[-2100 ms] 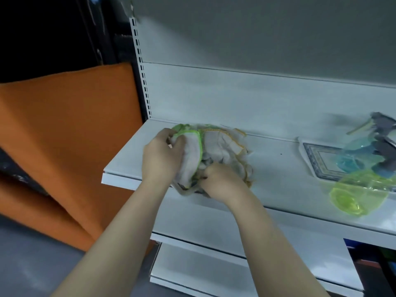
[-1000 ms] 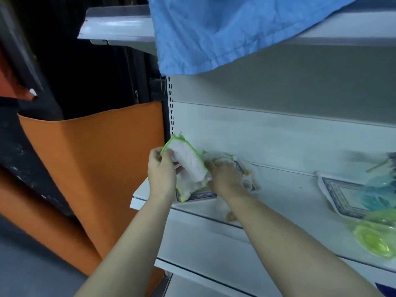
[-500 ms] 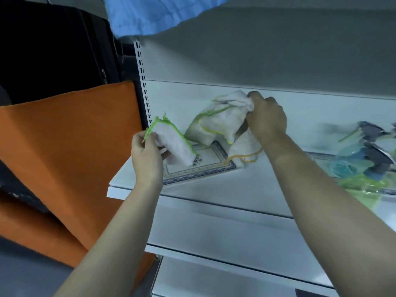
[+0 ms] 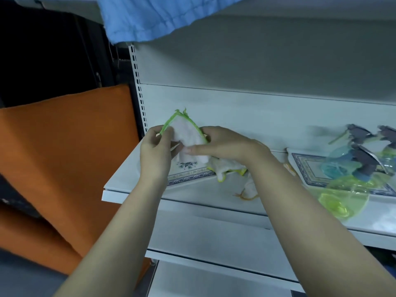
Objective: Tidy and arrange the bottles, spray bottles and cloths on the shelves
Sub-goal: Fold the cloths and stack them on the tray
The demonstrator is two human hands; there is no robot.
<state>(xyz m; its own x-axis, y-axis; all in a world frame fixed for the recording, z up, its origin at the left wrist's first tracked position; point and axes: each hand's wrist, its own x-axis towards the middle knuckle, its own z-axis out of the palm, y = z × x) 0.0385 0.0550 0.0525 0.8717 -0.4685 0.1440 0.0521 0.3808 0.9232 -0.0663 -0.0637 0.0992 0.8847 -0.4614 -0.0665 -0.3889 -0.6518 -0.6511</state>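
Observation:
A white cloth with a green hem (image 4: pixel 186 136) is held up over the left end of the white shelf (image 4: pixel 192 192). My left hand (image 4: pixel 156 153) pinches its left edge and my right hand (image 4: pixel 227 144) pinches its right edge. Under my hands a cloth with a blue patterned border (image 4: pixel 188 171) lies flat on the shelf. Beside it sits a crumpled white cloth with a yellow hem (image 4: pixel 227 168), and an orange-hemmed cloth (image 4: pixel 248 189) lies below my right wrist. Spray bottles in teal (image 4: pixel 338 161) and yellow-green (image 4: pixel 340 200) lie on their sides at the right.
A second blue-bordered cloth (image 4: pixel 308 170) lies under the spray bottles. A blue cloth (image 4: pixel 154 16) hangs over the shelf above. An orange panel (image 4: pixel 64 146) stands left of the shelving upright (image 4: pixel 137 86). A lower shelf (image 4: pixel 214 279) shows beneath.
My right hand has put the yellow-hemmed and orange-hemmed cloths down on the shelf and come back to take the right edge of the green-hemmed cloth. My left hand has kept its hold.

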